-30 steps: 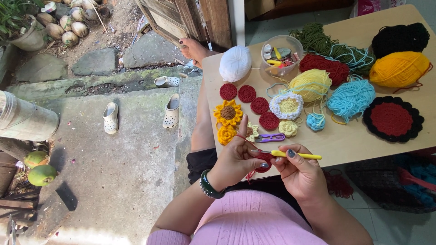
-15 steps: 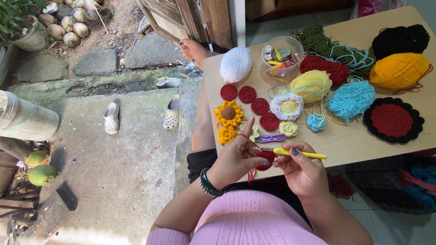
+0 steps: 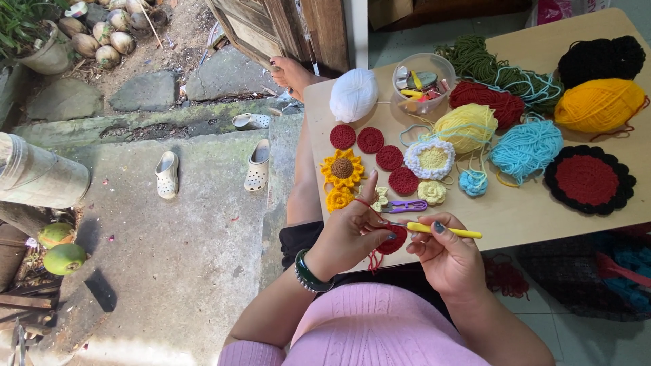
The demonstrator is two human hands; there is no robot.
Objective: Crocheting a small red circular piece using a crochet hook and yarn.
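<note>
Sitting between the two hands, just off the near edge of the worktop [image 3: 515, 220], is a small red crochet round [image 3: 393, 240]. The left hand [image 3: 349, 234] is pinching it, fingers closed on its edge, with the forefinger raised and a strand of red yarn [image 3: 363, 203] running over it. The right hand [image 3: 447, 254] is gripping a yellow-handled crochet hook [image 3: 444, 231], fingers curled shut around the handle; the metal tip is pointing toward the round, though whether it is actually in a stitch is hard to tell from here. A dark green bangle [image 3: 308, 274] is circling the left wrist.

Just beyond the fingertips, purple thread snips [image 3: 405, 206] are lying on the worktop, with small pale crochet flowers [image 3: 432, 192] beside them. Past the left hand a yellow crochet sunflower [image 3: 342, 168] is resting, and finished red rounds [image 3: 389, 157] are lying around it. Farther out from the right hand, balls of pale yellow yarn [image 3: 466, 127] and light blue yarn [image 3: 525, 144] are sitting near a black-edged red mat [image 3: 587, 179]. Well beyond both hands, a white ball of yarn [image 3: 353, 94] is standing beside a clear bowl [image 3: 424, 83] of small items.
</note>
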